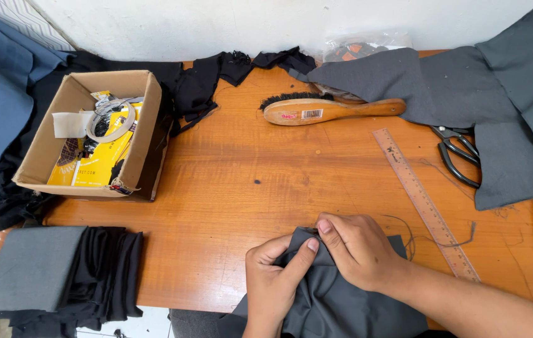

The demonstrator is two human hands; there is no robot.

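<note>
Ruler (425, 203) just beside hands pinching grey cloth (335, 300)

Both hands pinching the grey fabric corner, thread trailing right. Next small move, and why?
Probably draw the loose thread taut with the right hand while the left hand keeps the grey fabric pinched: the thread lies slack toward the ruler.
</note>
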